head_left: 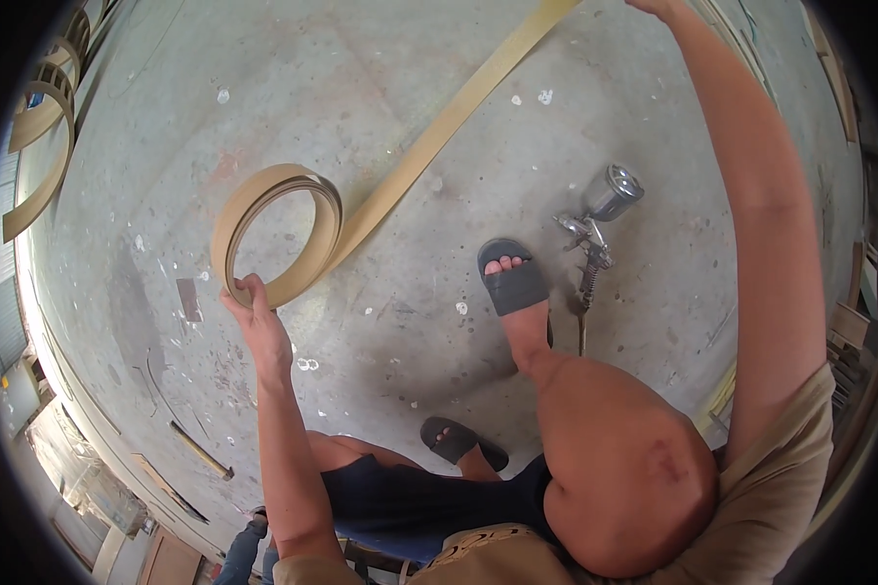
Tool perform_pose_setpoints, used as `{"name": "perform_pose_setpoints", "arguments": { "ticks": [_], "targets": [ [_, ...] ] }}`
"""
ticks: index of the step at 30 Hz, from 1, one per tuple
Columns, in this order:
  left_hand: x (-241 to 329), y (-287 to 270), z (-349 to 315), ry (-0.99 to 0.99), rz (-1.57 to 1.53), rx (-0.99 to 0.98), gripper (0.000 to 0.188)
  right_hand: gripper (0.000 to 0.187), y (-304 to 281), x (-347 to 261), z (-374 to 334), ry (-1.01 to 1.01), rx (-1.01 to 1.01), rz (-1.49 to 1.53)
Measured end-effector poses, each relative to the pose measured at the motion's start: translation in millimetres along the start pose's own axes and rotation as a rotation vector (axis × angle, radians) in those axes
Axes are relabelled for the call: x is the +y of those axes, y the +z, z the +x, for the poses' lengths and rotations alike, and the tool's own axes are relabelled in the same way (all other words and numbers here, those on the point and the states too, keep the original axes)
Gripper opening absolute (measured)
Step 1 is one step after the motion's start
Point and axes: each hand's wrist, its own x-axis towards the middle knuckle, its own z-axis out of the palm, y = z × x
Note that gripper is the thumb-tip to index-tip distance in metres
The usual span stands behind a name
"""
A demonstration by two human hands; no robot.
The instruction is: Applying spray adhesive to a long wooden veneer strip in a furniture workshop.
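Note:
A roll of tan edge banding (227,222) stands out to the left, wound in several layers. My left hand (259,320) grips its lower near side, thumb and fingers closed round the band. From the roll a long flat strip (437,138) runs up and to the right, leaving the picture at the top edge. My right arm reaches far forward, and my right hand (657,7) is cut off by the top edge near that strip. Its fingers are out of sight, so its hold cannot be told. A metal spray gun (593,234) with a silver cup lies on the floor at the right.
My sandalled foot (514,278) is beside the spray gun and its hose (582,331). Curled tan strips (68,136) hang at the far left. On the paint-spotted concrete floor (361,88) lie a stick-like tool (201,450) and a small brown piece (188,299). Another person's leg (242,553) shows lower left.

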Motion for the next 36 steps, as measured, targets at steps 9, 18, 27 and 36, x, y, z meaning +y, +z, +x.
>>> {"name": "perform_pose_setpoints", "arguments": {
  "ticks": [9, 18, 27, 36],
  "targets": [
    [-6.3, -1.8, 1.2, 0.067, 0.058, -0.05, 0.029, 0.059, 63.5, -32.6, -39.0, -0.434, -0.108, 0.722],
    [-6.5, -1.0, 1.9, 0.102, 0.096, -0.023, 0.026, 0.034, 113.1, -102.1, -92.5, 0.277, -0.253, -0.105],
    [-8.8, -1.6, 3.5, 0.051, 0.046, -0.04, 0.023, 0.029, 159.3, -253.5, -197.9, 0.203, -0.53, 0.204],
    [19.5, 17.8, -14.6, 0.179, 0.143, -0.129, 0.03, 0.037, 192.7, -276.7, -229.7, 0.271, -0.636, 0.67]
  ]
}}
